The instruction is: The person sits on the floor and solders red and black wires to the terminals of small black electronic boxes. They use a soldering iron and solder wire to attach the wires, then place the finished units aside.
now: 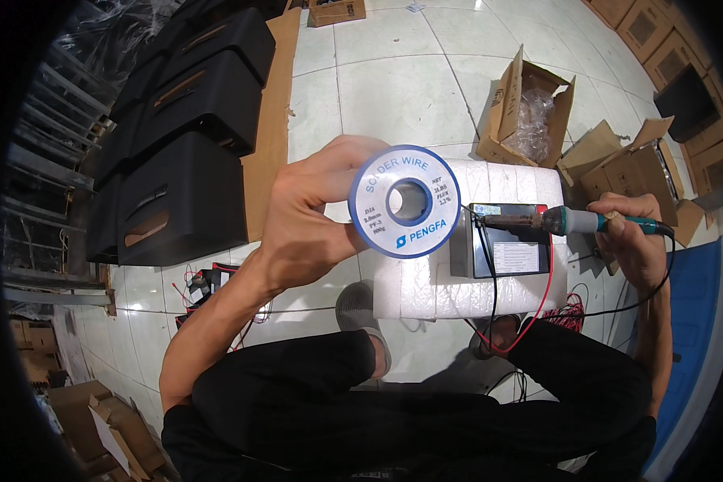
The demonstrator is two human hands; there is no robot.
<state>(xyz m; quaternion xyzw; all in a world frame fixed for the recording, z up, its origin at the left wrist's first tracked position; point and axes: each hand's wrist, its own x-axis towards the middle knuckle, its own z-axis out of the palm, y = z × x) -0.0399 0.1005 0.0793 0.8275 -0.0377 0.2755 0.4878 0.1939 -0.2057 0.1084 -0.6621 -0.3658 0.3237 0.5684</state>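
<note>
My left hand (309,217) is closed around a spool of solder wire (377,213), its white label face with a blue rim turned up toward me. In my right hand (631,241) is a soldering iron (566,221) with a teal and white handle, its tip pointing left toward the spool's right edge. Under the iron lies a dark box-shaped battery (502,241) with a white label, on a white foam block (418,293). A red wire (549,281) and a black wire (490,281) run from the battery's top side. The iron's tip and the wire ends are too small to tell whether they touch.
Black plastic housings (201,104) stand in rows on cardboard at the left. Open cartons (498,112) sit beyond the foam block, one with clear plastic wrap. A coil of red wire (566,313) lies by my foot. A blue panel (699,321) is at the right.
</note>
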